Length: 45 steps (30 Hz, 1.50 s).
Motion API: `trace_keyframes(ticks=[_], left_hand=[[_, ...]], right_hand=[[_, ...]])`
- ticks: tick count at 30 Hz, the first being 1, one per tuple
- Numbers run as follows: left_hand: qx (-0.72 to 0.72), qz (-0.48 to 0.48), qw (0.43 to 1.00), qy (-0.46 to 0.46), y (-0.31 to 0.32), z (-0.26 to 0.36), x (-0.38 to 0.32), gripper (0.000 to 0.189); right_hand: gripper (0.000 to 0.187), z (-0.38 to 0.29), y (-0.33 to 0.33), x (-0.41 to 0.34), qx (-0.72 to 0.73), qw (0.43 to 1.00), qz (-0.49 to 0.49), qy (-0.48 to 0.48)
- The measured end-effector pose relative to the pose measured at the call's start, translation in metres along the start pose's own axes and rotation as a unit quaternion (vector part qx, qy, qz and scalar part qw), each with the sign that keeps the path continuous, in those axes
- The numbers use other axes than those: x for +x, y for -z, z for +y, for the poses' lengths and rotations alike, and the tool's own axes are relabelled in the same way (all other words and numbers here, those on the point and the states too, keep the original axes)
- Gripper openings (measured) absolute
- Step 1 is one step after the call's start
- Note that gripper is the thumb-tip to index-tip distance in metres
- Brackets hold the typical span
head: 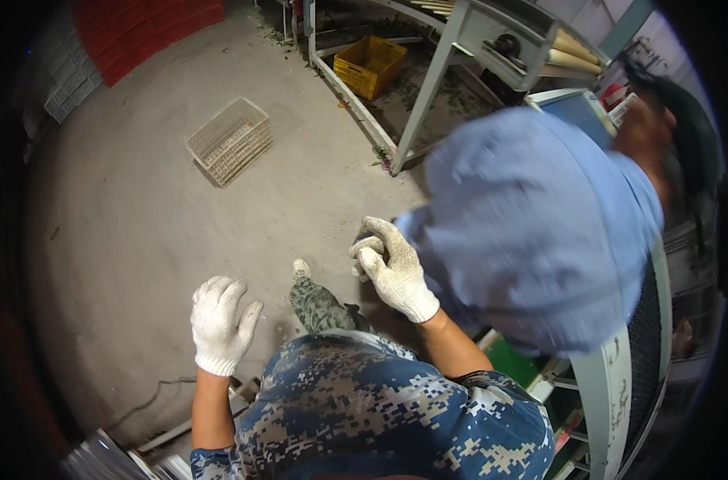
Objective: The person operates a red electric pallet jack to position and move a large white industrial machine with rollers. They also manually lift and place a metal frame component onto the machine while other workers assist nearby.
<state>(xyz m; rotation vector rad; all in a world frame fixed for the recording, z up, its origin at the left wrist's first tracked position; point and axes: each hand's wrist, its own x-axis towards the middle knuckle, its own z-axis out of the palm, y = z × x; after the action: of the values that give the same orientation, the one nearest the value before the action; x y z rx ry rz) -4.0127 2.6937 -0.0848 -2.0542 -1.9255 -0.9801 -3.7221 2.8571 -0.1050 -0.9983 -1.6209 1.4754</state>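
My left hand [221,324], in a white knit glove, hangs over the concrete floor [141,240] with its thumb apart from its fingers and nothing in it. My right hand [394,270] wears a matching glove, dirtier at the fingers. Its fingers are loosely curled with gaps between them, and I see no object in its grasp. Close to its right is a co-worker in a blue shirt [532,234], bent and blurred. Beyond both hands, a beige slatted plastic crate [238,153] stands on the floor; inside it are only small bits.
A yellow plastic crate [350,73] sits beneath a metal roller-conveyor frame [427,90]. Red stacked crates [147,36] and grey stacked crates [72,75] stand at upper left. Grey machine framing [601,396] rises on my right. A dark cable [150,396] lies on the floor at lower left.
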Motion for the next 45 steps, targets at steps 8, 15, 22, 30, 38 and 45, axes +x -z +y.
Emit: trace_keyframes(ticks=[8,15,22,30,38,45], left_hand=[[-0.012,-0.027,0.998,-0.061,-0.057,-0.161,0.204,0.036],[-0.093,-0.099,0.983,-0.126,-0.170,-0.241,0.412,0.035],[-0.168,-0.008,0.963,-0.209,-0.271,-0.262,0.618,0.037],[-0.303,0.172,0.894,-0.282,-0.434,-0.120,0.870,0.040],[-0.171,0.179,0.913,-0.324,-0.527,0.037,0.991,0.054],[-0.066,0.117,0.951,-0.278,-0.535,0.032,1.026,0.035]], right_hand=[[0.049,0.047,0.004,0.210,-0.251,0.919,0.297,0.068],[0.050,-0.030,0.171,0.310,-0.176,0.818,0.547,-0.001],[0.059,-0.117,0.320,0.341,-0.458,0.525,0.715,0.058],[0.077,-0.159,0.484,0.404,-0.522,0.434,0.734,-0.010],[0.057,-0.098,0.547,0.442,-0.544,0.530,0.646,-0.074],[0.062,-0.107,0.520,0.438,-0.438,0.617,0.636,0.151]])
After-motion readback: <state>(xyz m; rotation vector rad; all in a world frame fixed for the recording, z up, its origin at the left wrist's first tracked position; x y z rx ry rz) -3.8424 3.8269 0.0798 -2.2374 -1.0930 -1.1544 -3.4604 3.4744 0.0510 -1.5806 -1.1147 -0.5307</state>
